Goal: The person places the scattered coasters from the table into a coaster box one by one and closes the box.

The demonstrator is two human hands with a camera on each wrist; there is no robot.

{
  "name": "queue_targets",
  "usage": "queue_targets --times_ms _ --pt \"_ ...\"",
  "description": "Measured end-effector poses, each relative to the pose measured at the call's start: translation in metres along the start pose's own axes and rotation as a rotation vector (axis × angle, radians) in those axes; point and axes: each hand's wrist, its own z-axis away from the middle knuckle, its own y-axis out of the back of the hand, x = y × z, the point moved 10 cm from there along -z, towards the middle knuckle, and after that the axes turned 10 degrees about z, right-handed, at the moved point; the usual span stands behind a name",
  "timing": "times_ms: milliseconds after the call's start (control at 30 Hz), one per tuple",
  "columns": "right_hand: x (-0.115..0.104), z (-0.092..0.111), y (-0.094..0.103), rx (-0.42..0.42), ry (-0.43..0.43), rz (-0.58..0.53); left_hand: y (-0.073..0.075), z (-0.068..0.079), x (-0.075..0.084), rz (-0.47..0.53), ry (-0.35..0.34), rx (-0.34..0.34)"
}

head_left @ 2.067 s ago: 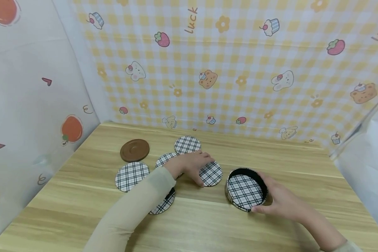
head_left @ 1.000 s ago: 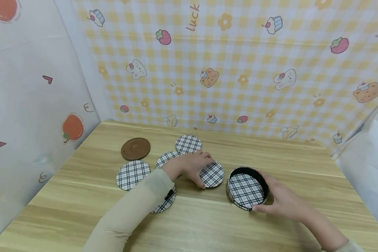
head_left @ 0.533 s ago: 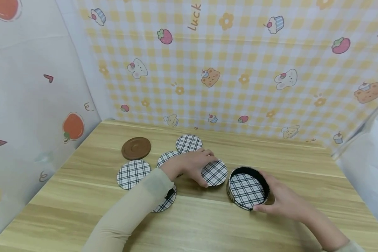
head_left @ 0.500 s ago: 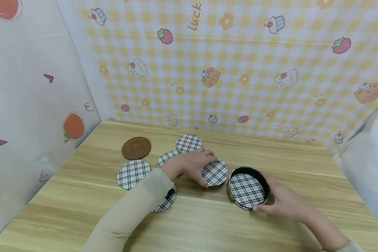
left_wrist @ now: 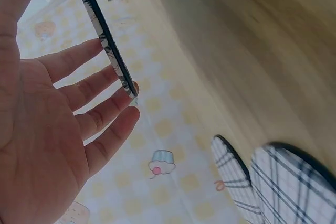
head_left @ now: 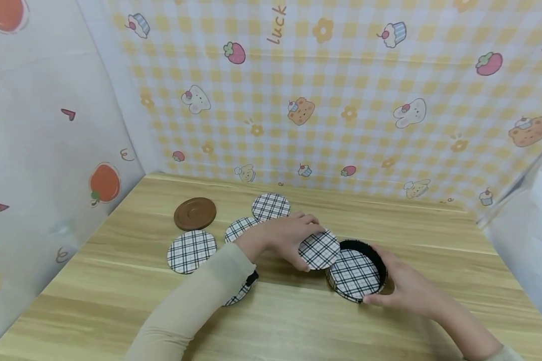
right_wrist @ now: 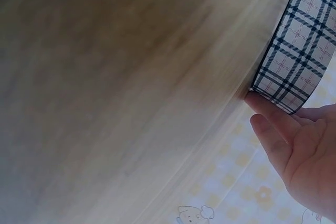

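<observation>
My left hand [head_left: 289,238] holds a round plaid coaster [head_left: 319,249] by its edges, thumb on the near side and fingers on the far side. The left wrist view shows this coaster [left_wrist: 107,40] edge-on, raised off the table. In the head view it overlaps the left rim of a round plaid coaster holder [head_left: 354,273] with a black inner wall. Plaid also shows on the holder's floor. My right hand [head_left: 404,283] grips the holder from the right, thumb at the near side. The right wrist view shows fingertips at the lower edge of the holder's plaid wall [right_wrist: 299,45].
More plaid coasters lie left of the holder: one at the left [head_left: 191,251], one at the back [head_left: 271,207], one partly behind my left hand [head_left: 240,228]. Another coaster [head_left: 240,296] is mostly under my left forearm. A brown round disc [head_left: 195,214] lies at the back left.
My left hand has lifted the coaster from the table and moved it right, to the holder's left rim. The right hand and holder have stayed in place.
</observation>
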Motion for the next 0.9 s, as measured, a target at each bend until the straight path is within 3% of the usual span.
queue_targets --times_ms 600,900 --pt "-0.001 -0.001 0.002 -0.012 -0.010 0.011 0.002 -0.025 0.036 -0.029 -0.066 -0.008" --pt "0.000 -0.001 0.001 -0.019 -0.009 0.013 -0.009 -0.037 0.049 -0.040 -0.075 -0.042"
